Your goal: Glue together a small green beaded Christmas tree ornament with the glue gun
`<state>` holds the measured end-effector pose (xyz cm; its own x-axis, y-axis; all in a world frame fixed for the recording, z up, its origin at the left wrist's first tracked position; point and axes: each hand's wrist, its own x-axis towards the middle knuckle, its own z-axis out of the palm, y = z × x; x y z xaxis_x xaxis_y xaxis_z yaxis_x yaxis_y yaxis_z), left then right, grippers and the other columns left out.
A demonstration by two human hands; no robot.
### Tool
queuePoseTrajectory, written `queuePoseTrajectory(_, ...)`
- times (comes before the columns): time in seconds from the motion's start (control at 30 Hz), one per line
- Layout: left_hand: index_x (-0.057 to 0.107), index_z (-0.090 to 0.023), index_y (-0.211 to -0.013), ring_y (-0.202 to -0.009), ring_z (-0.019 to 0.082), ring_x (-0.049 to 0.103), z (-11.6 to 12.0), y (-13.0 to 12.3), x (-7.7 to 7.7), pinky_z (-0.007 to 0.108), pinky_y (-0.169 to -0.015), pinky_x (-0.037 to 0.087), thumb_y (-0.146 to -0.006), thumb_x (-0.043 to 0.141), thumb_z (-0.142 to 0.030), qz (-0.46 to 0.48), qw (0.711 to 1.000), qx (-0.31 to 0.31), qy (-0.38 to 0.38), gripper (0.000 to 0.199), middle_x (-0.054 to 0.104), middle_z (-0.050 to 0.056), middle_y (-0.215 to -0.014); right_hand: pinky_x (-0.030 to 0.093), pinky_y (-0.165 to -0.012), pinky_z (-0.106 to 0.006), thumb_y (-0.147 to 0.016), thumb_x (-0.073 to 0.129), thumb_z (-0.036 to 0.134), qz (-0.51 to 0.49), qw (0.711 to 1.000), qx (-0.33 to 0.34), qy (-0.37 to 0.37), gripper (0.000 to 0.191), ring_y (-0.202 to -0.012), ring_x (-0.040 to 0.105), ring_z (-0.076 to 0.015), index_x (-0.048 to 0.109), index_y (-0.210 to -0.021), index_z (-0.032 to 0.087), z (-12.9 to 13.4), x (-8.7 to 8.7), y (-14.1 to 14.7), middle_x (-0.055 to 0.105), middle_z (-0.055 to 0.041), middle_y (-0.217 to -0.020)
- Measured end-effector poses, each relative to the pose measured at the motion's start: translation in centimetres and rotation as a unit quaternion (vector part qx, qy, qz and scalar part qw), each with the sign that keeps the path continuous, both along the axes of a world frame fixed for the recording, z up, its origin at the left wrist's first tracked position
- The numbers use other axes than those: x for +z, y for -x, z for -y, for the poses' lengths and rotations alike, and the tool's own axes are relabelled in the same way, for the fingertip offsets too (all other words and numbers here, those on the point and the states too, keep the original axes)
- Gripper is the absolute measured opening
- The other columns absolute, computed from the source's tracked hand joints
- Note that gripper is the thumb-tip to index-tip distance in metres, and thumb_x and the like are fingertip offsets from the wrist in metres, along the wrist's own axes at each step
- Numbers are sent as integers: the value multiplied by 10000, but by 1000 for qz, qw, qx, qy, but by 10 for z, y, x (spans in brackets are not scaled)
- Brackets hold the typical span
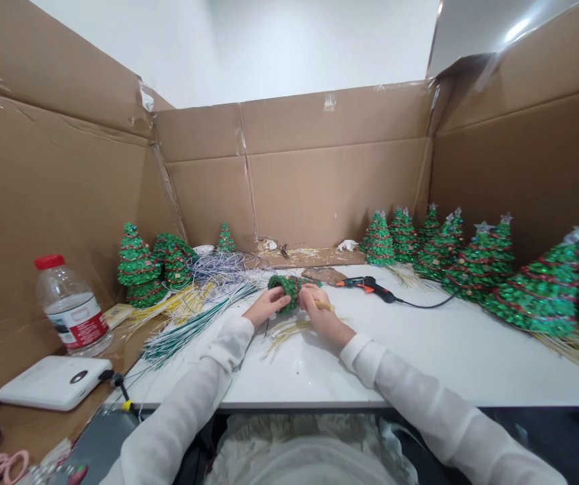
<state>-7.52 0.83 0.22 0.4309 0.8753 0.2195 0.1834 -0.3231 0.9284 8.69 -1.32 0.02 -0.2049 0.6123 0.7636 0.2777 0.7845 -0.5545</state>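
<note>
A small green Christmas tree (284, 283) with red trim lies tilted on its side above the white table (400, 350). My left hand (268, 304) is closed around its wide base end, thumb near the rim. On the other side, my right hand (320, 311) has its fingers pinched together against the tree. A short tan stick (324, 305), like a wooden handle, shows in that hand; its tip is hidden. Beneath the hands lie loose pale yellow strands (287, 331).
A glue gun (367, 286) with its cord rests right of the hands. Bundles of green strands (198, 327) and purple strands (223, 268) lie left. Finished-looking trees (536, 289) line the right side. A bottle (75, 310) and white power bank (54, 382) stand far left.
</note>
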Motion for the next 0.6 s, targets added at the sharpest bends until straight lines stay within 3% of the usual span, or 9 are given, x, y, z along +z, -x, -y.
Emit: queuePoseTrajectory(0.6, 594, -114, -868, -545, 70, 365, -1, -1, -3, 198, -494, 273, -647, 604, -583, 3, 1000, 17, -14, 518, 507, -19, -637, 308, -565, -299, -910, 200, 406, -2, 1000, -9, 9, 444, -507, 371, -140, 288, -515, 223, 6, -9, 3, 354, 17, -490)
